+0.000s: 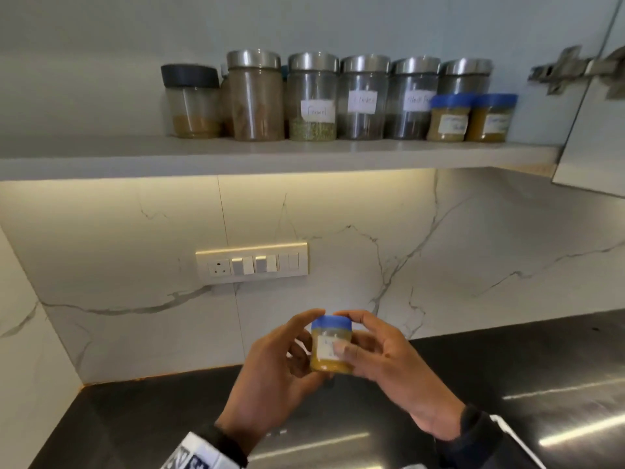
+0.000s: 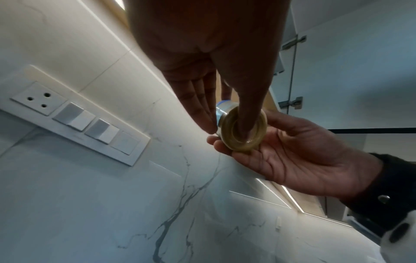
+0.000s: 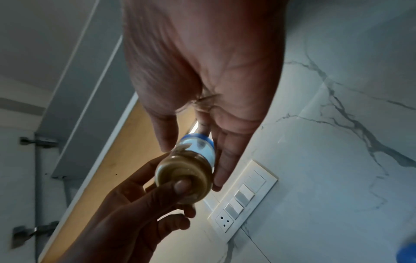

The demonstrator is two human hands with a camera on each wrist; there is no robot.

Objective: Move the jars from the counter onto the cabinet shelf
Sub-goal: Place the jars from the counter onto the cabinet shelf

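Observation:
A small clear jar (image 1: pixel 330 346) with a blue lid, a white label and yellow-brown powder is held upright above the black counter (image 1: pixel 135 418). My left hand (image 1: pixel 270 374) grips it from the left, thumb under its base. My right hand (image 1: pixel 389 367) pinches it from the right, fingers on lid and label. The left wrist view shows the jar's base (image 2: pixel 227 132) between my left hand (image 2: pixel 202 53) and right hand (image 2: pixel 292 156). In the right wrist view the jar (image 3: pixel 189 165) sits between right hand (image 3: pixel 213 80) and left hand (image 3: pixel 135 213). The cabinet shelf (image 1: pixel 236 157) above carries several jars.
On the shelf stand a black-lidded jar (image 1: pixel 191 99), several steel-lidded jars (image 1: pixel 313 96) and two small blue-lidded jars (image 1: pixel 449 118) at the right end. The shelf's left part is bare. An open cabinet door (image 1: pixel 595 130) hangs at the right. A switch plate (image 1: pixel 252 264) is on the marble wall.

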